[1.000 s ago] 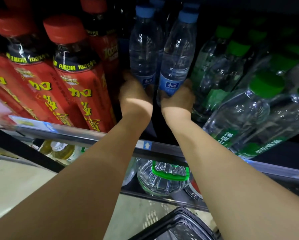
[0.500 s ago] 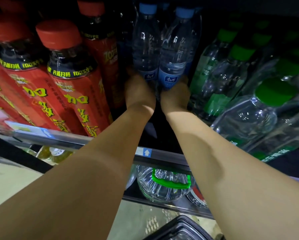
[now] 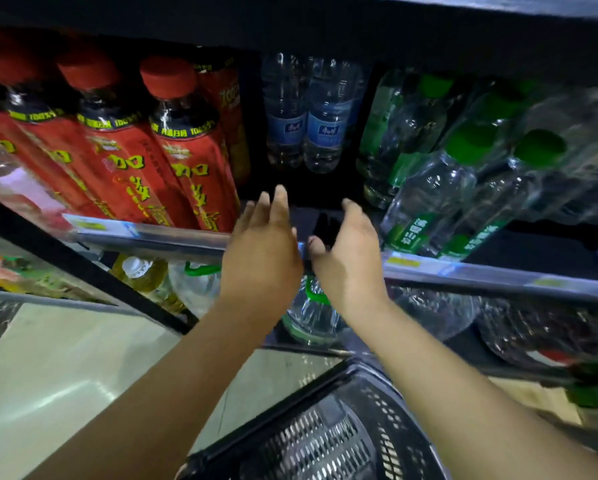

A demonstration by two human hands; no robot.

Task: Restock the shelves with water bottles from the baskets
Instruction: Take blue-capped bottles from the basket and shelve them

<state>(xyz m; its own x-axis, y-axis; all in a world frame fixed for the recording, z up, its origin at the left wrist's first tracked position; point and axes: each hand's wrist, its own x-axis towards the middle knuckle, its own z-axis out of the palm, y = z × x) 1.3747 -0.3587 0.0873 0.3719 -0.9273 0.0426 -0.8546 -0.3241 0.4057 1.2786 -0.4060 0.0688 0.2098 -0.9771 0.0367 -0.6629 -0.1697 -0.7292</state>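
With both arms stretched forward and up toward the shelf [image 3: 173, 237], I see my left hand [image 3: 261, 247] and my right hand [image 3: 351, 252] side by side at the shelf's front lip, close together but not touching. My left hand shows its back, palm turned toward the shelf, its fingers [image 3: 279, 202] straight, loosely spread and pointing upward. My right hand is cupped, thumb toward the left hand, its fingers [image 3: 354, 207] gently curled with gaps between them. Neither hand holds anything.

Well back on the shelf, above my fingertips and apart from them, I count two blue-label water bottles standing upright and touching: the left blue-label bottle [image 3: 285, 112] and the right blue-label bottle [image 3: 327, 116]. More may stand behind them in the dark; I cannot tell.

To the left I count three red-capped drink bottles [image 3: 183, 147] in the front row, with a fourth partly seen behind. To the right are green-capped water bottles [image 3: 429, 188], at least four, leaning; blur hides the exact number.

One black basket [image 3: 387, 403] sits below my forearms. On the lower shelf stands one big clear jug with a green handle [image 3: 311, 313].
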